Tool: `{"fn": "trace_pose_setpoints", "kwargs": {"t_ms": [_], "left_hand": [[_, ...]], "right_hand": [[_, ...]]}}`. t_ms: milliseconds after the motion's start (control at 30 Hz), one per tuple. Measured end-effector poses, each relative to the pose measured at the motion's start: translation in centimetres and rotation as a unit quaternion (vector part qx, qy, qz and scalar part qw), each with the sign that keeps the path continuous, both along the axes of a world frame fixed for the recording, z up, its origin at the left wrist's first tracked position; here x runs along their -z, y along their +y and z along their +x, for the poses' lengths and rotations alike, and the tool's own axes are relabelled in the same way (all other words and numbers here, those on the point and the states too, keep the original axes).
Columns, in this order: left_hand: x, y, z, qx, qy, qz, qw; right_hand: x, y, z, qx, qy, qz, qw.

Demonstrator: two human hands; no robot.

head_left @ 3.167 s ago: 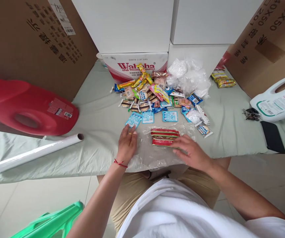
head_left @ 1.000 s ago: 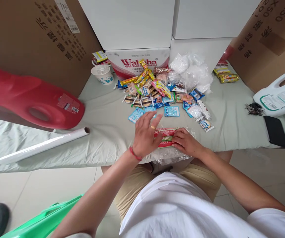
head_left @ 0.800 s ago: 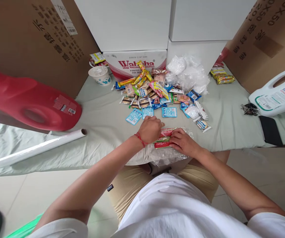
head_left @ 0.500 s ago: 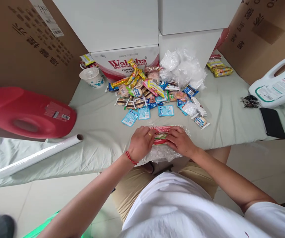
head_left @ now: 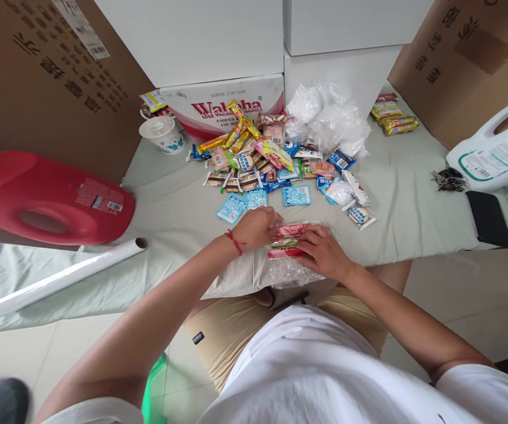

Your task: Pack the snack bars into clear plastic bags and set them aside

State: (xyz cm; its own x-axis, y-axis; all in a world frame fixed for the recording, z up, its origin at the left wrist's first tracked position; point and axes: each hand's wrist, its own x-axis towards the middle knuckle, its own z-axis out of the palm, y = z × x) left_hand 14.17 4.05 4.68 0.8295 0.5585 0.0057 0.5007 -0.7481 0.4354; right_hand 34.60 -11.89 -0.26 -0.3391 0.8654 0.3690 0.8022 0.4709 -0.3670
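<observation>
Several red and green wrapped snack packs (head_left: pixel 286 242) lie side by side at the table's front edge. Crinkled clear plastic film (head_left: pixel 292 272) spreads under and in front of them. My right hand (head_left: pixel 325 252) holds their right ends, its fingers bent over the wrappers. At the film's upper left corner is my left hand (head_left: pixel 259 227), with a red cord on the wrist. Its fingers are curled together, and their tips are partly hidden, so what they pinch does not show. Just beyond it lie flat light-blue packets (head_left: pixel 296 195).
Behind sits a heap of mixed snacks (head_left: pixel 254 150) beside bunched clear plastic (head_left: pixel 329 121) and a Wahaha carton (head_left: pixel 227 103). Left are a red jug (head_left: pixel 55 203), a white roll (head_left: pixel 66 275) and a paper cup (head_left: pixel 162 134). Right are a white jug (head_left: pixel 497 144) and a black phone (head_left: pixel 487 218).
My left hand has moved off the left ends of the snack packs, up and away toward the film's far corner. My right hand stays on the packs.
</observation>
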Motion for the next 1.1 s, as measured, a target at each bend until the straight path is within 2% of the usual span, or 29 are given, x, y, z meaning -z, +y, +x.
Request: {"fn": "trace_pose_setpoints", "kwargs": {"t_ms": [200,400,533,667,833,933,1100], "left_hand": [[-1.5,-2.7,-1.5,0.049,0.028,0.091,0.994],[-1.0,-4.5,-2.8,0.146,0.045,0.092,0.984],[-0.6,-4.4,-3.3,0.139,0.018,0.071,0.988],[-0.4,-3.9,-3.2,0.126,0.011,0.041,0.991],[-0.7,-2.9,-2.5,0.113,0.014,-0.001,0.994],[-1.3,-2.3,-2.0,0.106,0.044,-0.027,0.993],[-2.8,-2.0,-0.9,0.094,0.111,-0.037,0.989]], "right_hand": [[-0.9,-0.2,-0.7,0.015,-0.037,0.035,0.999],[-0.8,0.4,-1.8,0.059,-0.079,0.021,0.995],[-1.2,-1.0,-2.1,0.064,-0.021,-0.004,0.998],[-2.1,-3.3,-3.2,0.123,0.067,-0.039,0.989],[-2.5,-3.3,-6.9,0.151,0.032,-0.061,0.986],[-2.6,-2.7,-9.5,0.130,-0.013,-0.058,0.990],[-1.9,-1.8,-13.6,0.032,-0.095,-0.076,0.992]]}}
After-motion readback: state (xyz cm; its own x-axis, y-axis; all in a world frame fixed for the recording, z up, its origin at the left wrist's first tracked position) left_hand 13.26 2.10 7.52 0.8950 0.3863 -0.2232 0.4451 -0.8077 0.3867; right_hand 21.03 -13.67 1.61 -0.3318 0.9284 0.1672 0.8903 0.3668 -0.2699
